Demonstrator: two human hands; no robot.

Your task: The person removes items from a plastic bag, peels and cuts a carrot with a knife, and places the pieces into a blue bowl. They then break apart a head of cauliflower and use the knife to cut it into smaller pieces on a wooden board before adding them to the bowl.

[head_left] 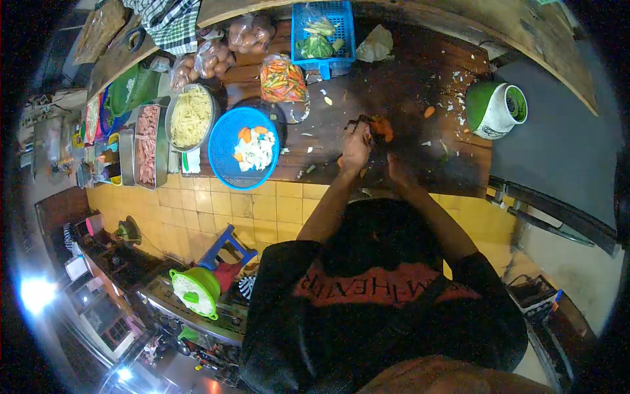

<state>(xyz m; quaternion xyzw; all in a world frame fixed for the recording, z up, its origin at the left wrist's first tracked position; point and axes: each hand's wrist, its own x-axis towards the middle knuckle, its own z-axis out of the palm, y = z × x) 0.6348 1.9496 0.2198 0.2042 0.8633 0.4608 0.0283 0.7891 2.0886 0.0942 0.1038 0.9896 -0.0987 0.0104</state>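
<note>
My left hand (356, 144) is over the dark wooden table, fingers curled down against an orange carrot (380, 128), partly in pieces. Close by on the right, my right hand (396, 169) is low at the table's near side; shadow and blur hide its fingers and anything in them. A loose orange piece (429, 112) lies farther right. To the left, a round blue basket (216, 164) holds white cut vegetable pieces (259, 152) and orange slices (246, 135).
A bag of red and orange chillies (283, 79), a blue rectangular basket (351, 39) with green vegetables, and bags of eggs (213, 60) stand behind. Left are a bowl of yellow noodles (190, 117) and a tray of pink meat (148, 144). A green-white container (485, 108) sits right.
</note>
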